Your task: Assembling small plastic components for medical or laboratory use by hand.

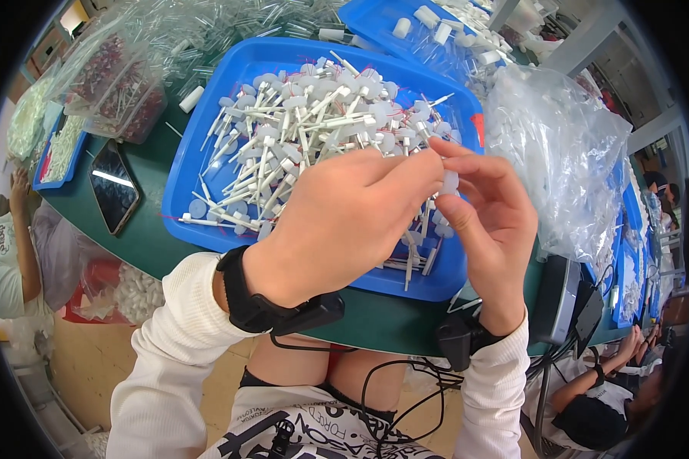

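Over the right part of a blue tray (199, 164), my two hands meet at the fingertips. My right hand (494, 214) is closed, pinching a small translucent white round piece (450, 182) between thumb and fingers. My left hand (344, 218) is closed too, its fingertips pressed together right beside that piece; whatever they grip is hidden. Heaped in the tray are several thin white sticks with translucent round caps (298, 126) and fine red wires. A few of these lie loose near the tray's front right corner, below my hands.
A phone (115, 187) lies left of the tray on the green table (161, 245). Behind it stands a clear tub of red-and-white parts (122, 99). A clear plastic bag (559, 153) and a grey box (556, 298) sit right. Black cables (413, 367) hang in front. Other people work at both sides.
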Demonstrator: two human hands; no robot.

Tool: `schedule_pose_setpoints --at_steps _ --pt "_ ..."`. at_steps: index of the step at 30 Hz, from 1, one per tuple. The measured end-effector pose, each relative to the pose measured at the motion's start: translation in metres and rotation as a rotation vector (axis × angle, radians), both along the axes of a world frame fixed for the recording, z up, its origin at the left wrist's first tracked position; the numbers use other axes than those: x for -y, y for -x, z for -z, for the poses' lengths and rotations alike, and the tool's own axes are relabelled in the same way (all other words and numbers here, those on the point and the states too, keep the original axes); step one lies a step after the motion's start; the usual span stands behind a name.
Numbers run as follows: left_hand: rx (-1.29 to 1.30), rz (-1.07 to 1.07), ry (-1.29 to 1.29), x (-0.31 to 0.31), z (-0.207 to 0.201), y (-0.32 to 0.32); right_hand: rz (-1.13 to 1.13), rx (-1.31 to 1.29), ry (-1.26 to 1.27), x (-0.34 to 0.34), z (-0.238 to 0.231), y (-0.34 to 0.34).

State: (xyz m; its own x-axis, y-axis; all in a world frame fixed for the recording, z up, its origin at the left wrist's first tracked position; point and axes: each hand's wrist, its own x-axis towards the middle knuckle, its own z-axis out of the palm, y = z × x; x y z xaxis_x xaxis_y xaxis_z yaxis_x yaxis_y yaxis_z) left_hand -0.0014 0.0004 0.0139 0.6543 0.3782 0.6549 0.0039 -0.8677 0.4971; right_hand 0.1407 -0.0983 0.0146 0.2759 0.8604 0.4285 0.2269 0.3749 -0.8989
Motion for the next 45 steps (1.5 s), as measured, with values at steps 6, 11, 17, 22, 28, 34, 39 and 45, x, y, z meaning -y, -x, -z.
schedule_pose_setpoints --at_steps 6,11,17,22,28,34,39,45 --pt "0.039 0.006 0.059 0.0006 0.0025 -0.003 0.108 0.051 -0.045 0.0016 0.0004 0.0005" --pt "0.082 0.036 0.217 0.0021 0.0055 -0.0059 0.156 0.014 0.034 0.0019 -0.0021 0.0023" --pt "0.093 0.039 0.086 -0.0002 0.0014 -0.0046 0.158 0.077 -0.023 0.0028 -0.0025 0.0013" --pt "0.093 0.075 0.179 0.003 -0.0018 -0.0054 0.171 -0.032 0.038 0.003 -0.0024 0.0014" --pt "0.134 0.065 0.017 -0.0038 0.0023 -0.0028 0.132 -0.065 0.051 0.0043 -0.0063 0.0035" --pt "0.148 0.1 0.088 -0.0055 0.0023 -0.0016 0.126 -0.059 0.044 0.0049 -0.0052 0.0018" --pt "0.127 0.139 0.278 -0.0057 -0.0007 0.0015 0.146 0.007 0.026 0.0038 -0.0043 0.0026" --pt "0.107 0.136 0.411 -0.003 -0.0017 0.0008 0.185 0.18 -0.031 0.0036 -0.0026 0.0"
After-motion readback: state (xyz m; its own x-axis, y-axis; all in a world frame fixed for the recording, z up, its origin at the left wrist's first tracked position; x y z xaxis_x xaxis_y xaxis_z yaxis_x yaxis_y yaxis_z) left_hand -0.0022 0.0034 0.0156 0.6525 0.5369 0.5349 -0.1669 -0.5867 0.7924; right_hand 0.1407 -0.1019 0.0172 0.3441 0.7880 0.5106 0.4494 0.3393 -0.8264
